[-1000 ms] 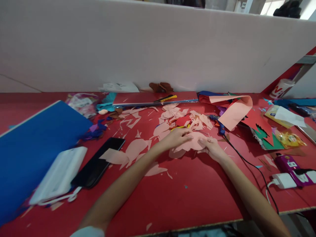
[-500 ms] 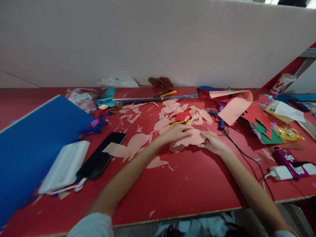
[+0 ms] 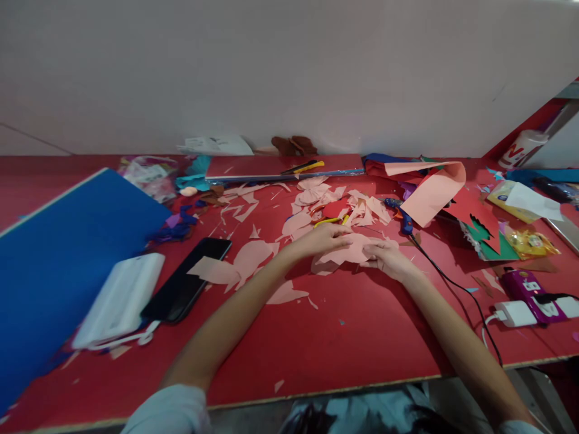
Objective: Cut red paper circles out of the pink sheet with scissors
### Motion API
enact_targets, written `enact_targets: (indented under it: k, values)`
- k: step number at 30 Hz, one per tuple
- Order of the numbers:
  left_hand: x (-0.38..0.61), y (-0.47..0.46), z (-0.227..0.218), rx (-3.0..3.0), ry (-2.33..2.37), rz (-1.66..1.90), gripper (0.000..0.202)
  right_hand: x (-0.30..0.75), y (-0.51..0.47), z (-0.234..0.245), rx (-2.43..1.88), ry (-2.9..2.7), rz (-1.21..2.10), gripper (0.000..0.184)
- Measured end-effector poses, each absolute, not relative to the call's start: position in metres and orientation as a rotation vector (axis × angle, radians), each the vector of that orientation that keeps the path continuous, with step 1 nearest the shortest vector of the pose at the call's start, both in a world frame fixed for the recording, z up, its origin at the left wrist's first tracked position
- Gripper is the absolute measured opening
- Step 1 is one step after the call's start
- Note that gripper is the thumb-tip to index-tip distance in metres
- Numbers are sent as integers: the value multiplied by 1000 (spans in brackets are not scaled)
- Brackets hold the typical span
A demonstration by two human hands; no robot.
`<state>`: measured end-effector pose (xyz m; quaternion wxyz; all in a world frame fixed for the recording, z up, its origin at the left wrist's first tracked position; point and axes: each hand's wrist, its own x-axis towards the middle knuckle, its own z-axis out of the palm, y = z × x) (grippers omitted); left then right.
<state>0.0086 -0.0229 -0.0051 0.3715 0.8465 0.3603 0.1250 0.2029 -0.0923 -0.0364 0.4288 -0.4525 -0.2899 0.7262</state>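
Note:
My left hand [image 3: 322, 240] and my right hand [image 3: 388, 259] meet over a piece of cut pink paper [image 3: 346, 253], pinching it from both sides, just above the red table [image 3: 344, 343]. Its underside and some edges are hidden by my fingers. Loose pink paper scraps [image 3: 312, 205] lie just beyond my hands, around a red paper shape [image 3: 335, 208]. Yellow-handled scissors [image 3: 326, 222] lie close to my left fingers, partly buried. A blue glue gun [image 3: 401, 216] rests beyond my right hand.
A black phone [image 3: 183, 280], a white power bank [image 3: 120, 301] and a large blue board [image 3: 67, 259] lie left. On the right are a curled pink sheet [image 3: 434, 193], cut red and green paper [image 3: 479, 226], and a white charger [image 3: 515, 313]. A white partition [image 3: 271, 72] stands behind.
My view has tipped lower, so the table sits higher in the picture. Both hands stay on the pink paper, and it shifts only slightly between them.

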Motion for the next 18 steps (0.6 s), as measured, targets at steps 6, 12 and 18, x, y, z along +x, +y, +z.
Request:
enact_targets:
  k: [6, 12, 18]
  values:
    - [9, -22, -1, 2194, 953, 221, 28, 202, -92, -38, -1146, -831, 1777, 19]
    - [8, -22, 1, 2237, 1012, 173, 27, 203, -92, -39, -1180, -942, 1672, 14]
    - [8, -23, 4, 2250, 1001, 146, 29, 209, -89, -37, -1202, -994, 1646, 11]
